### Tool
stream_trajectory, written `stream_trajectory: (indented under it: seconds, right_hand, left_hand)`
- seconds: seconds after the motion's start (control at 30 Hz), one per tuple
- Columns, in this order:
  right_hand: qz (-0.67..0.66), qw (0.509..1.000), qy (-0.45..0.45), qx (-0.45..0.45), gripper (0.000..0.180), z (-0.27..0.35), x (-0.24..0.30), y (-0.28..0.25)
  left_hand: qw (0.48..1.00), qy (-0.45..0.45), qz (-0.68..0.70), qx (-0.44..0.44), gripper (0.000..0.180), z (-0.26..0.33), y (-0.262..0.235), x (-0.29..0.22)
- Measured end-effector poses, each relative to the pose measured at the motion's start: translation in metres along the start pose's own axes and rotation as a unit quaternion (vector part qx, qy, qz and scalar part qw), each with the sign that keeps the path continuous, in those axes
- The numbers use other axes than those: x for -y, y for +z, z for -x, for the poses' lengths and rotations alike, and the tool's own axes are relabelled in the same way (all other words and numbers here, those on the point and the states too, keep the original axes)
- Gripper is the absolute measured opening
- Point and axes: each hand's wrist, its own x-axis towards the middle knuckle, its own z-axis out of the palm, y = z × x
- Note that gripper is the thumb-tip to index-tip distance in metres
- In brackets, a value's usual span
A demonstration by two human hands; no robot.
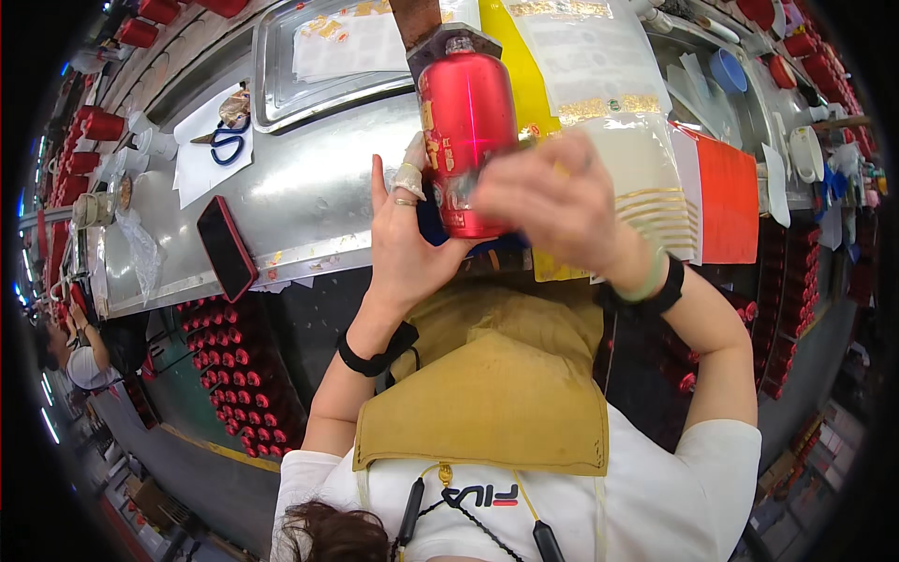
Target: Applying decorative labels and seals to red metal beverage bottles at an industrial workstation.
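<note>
A glossy red bottle (471,122) with gold and pale markings lies with its bare neck pointing away from me, near a metal bracket (451,41). My left hand (407,239) grips the bottle's lower left side. Its thumb is against the base, one finger sticks up, and another wears a pale wrap and a ring. Smeared by motion, my right hand (562,201) is over the bottle's lower right side. Whether it holds anything is hidden by the blur. Dark blue material shows beneath the bottle's base.
Left on the metal bench lie a phone (228,248), blue-handled scissors (226,140) and a metal tray (272,103). To the right are clear sheets with gold strips (609,110) and a red-orange sheet (728,201). Red bottles (242,375) stand in rows below. Another person (89,356) is far left.
</note>
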Motion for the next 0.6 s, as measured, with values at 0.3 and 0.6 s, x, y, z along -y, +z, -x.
stream_trajectory:
  seconds: [0.3,0.6]
  right_hand:
    - [0.028,0.999,0.026,0.011,0.019,0.007,-0.01,-0.012]
    - [0.062,0.998,0.032,-0.007,0.019,-0.004,-0.016,-0.013]
  left_hand:
    - [0.999,-0.021,-0.008,0.041,0.094,0.004,0.001,0.005]
    - [0.996,0.018,-0.082,-0.005,0.105,0.008,-0.003,-0.005]
